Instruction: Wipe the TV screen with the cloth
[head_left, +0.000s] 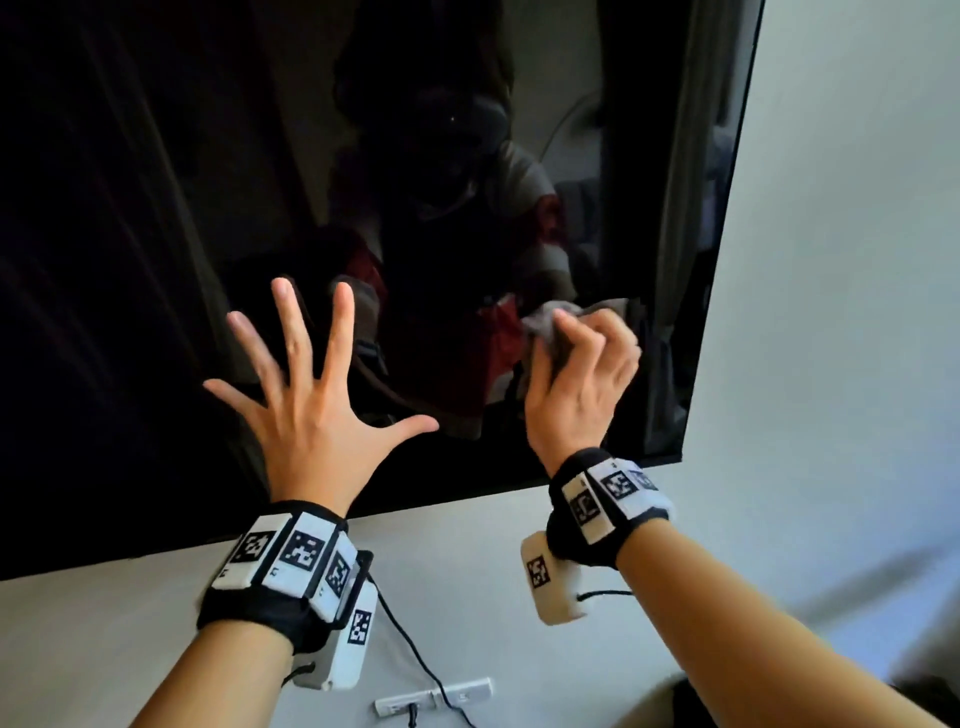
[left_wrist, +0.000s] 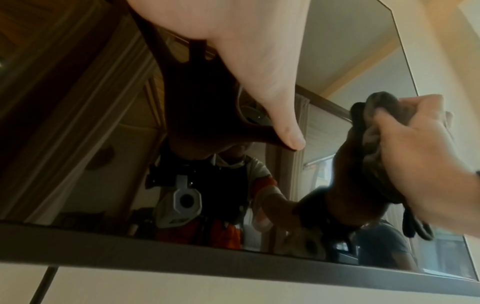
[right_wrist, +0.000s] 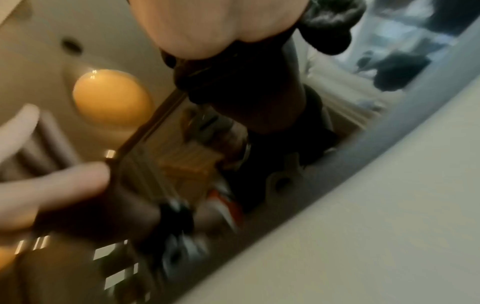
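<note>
A large dark TV screen (head_left: 208, 208) hangs on a pale wall and fills most of the head view. My left hand (head_left: 306, 384) lies flat on the glass with its fingers spread wide, holding nothing. My right hand (head_left: 576, 374) grips a bunched grey cloth (head_left: 550, 322) and holds it against the screen near its lower right corner. In the left wrist view the left thumb (left_wrist: 280, 115) touches the glass, and the right hand (left_wrist: 420, 152) grips the cloth (left_wrist: 374, 123) further right. The right wrist view is blurred; the screen (right_wrist: 182, 164) reflects the room.
The TV's bottom edge (head_left: 467, 493) and right edge (head_left: 727, 208) meet bare wall (head_left: 831, 260). Below the screen a black cable (head_left: 410, 649) runs down to a white wall socket (head_left: 436, 696). The screen's dark frame (left_wrist: 233, 263) shows in the left wrist view.
</note>
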